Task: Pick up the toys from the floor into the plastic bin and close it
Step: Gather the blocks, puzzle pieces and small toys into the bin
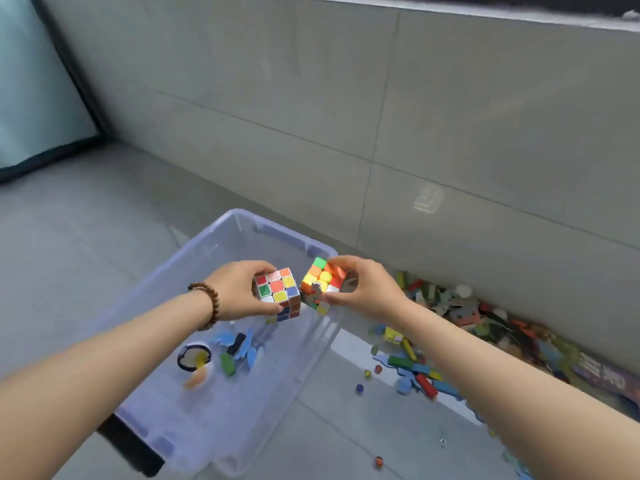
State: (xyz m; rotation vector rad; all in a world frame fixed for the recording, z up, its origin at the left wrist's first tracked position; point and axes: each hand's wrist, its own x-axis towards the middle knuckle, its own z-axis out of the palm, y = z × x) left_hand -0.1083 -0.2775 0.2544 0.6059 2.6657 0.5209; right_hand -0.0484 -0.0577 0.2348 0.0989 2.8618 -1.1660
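Holding one cube per hand: left hand (239, 289) grip wraps the white-edged cube (277, 289), right hand (363, 289) grip pinches the stickerless cube (322, 285). Both hang over the open plastic bin (287, 235), the right one just inside its rim. Bin is directly below. Block pile (420, 372) sits on the floor (69, 254), right-hand side.

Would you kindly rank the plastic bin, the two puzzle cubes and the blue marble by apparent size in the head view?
1. plastic bin
2. white-edged cube and bright cube: about alike, unranked
3. blue marble
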